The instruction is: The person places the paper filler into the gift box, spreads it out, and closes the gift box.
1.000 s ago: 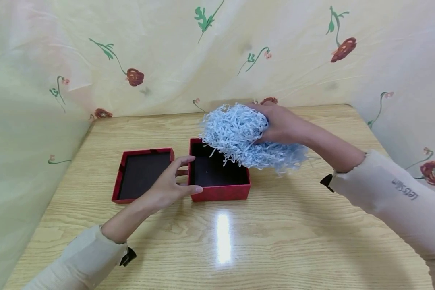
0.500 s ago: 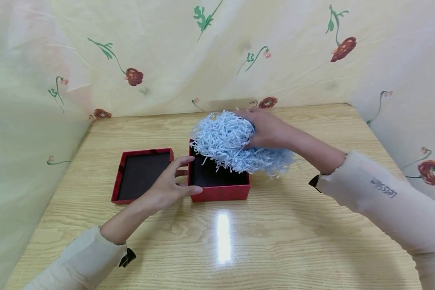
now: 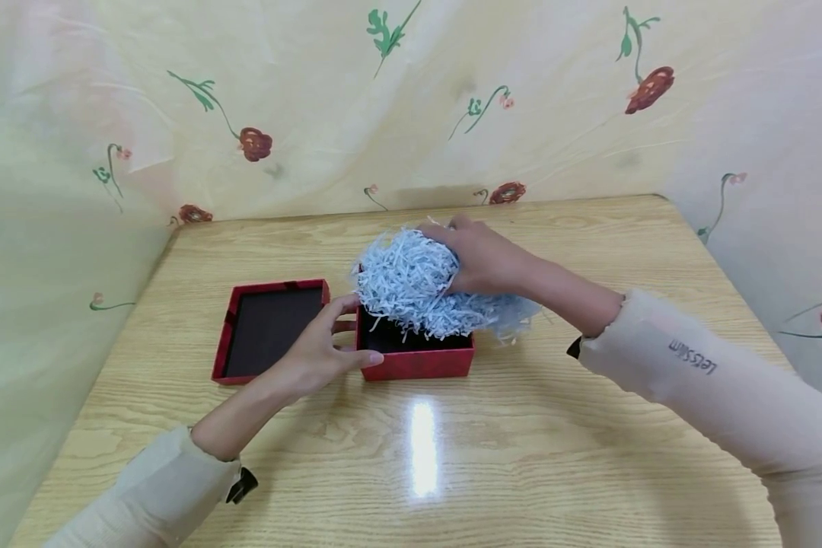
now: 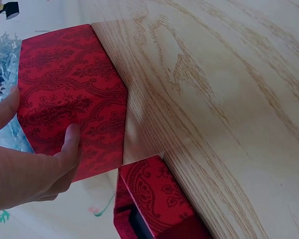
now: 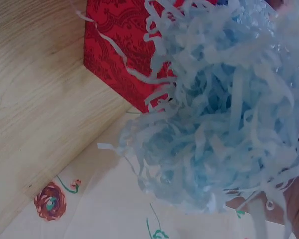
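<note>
A red patterned box (image 3: 418, 365) with a black inside stands uncovered on the table. My left hand (image 3: 318, 346) steadies its left end, thumb at the front rim and fingers against the side wall; in the left wrist view a fingertip lies on the patterned wall. My right hand (image 3: 486, 259) grips a big wad of pale blue shredded paper (image 3: 407, 278) over the box, covering its back and right parts. In the right wrist view the paper (image 5: 209, 109) overlaps the red wall, loose strands sticking out; most of that hand is hidden.
To the left of the box lies its red lid (image 3: 270, 331), black inside facing up, just beyond my left wrist. The wooden table (image 3: 534, 457) reaches back to a flowered cloth (image 3: 411, 114) hanging behind and at both sides.
My right hand has brought the shredded paper leftward and lower, so it covers more of the box opening. The left hand, box and lid have stayed in place.
</note>
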A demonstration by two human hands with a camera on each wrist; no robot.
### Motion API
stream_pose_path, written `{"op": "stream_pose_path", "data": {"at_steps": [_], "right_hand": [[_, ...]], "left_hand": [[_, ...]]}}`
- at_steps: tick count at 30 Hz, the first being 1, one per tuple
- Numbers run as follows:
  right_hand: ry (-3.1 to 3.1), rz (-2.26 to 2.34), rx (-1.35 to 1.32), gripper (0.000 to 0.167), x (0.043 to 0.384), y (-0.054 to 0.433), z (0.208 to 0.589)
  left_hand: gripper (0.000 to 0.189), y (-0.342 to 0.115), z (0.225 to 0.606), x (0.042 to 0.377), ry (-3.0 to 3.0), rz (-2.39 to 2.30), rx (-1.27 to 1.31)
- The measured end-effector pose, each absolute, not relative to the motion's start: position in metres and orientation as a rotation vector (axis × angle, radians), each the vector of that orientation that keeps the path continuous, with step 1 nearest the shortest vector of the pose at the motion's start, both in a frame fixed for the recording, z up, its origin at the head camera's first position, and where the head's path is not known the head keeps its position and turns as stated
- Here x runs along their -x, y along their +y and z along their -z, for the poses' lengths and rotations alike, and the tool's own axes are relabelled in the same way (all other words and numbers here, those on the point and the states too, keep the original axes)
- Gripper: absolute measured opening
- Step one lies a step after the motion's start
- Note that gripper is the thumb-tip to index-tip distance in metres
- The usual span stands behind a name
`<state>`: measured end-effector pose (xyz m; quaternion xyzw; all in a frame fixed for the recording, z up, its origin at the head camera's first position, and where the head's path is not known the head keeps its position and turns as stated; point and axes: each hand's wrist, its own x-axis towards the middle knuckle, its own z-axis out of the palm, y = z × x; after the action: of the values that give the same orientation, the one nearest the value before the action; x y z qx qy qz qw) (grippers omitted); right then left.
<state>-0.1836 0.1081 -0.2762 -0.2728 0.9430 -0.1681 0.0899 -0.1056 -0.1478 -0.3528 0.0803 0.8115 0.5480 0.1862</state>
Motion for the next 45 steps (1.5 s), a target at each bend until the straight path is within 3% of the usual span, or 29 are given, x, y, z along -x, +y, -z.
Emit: {"op": "stream_pose_path", "data": {"at_steps": [9,29,45], "right_hand": [[2.824,0.434,0.804,0.085,0.175,0.093,0.285],[2.843,0.238,1.077,0.085,0.162,0.068,0.32],[2.777,0.004,1.091,0.067,0.161,0.05,0.338]], "left_hand": [[0.087,-0.146,0.352,0.106,2.291,-1.537,-0.208],[0.084,-0.146,0.35,0.109,2.287,-1.529,-0.19],[0.084,-0.146,0.351,0.109,2.289,-1.535,-0.222]]}}
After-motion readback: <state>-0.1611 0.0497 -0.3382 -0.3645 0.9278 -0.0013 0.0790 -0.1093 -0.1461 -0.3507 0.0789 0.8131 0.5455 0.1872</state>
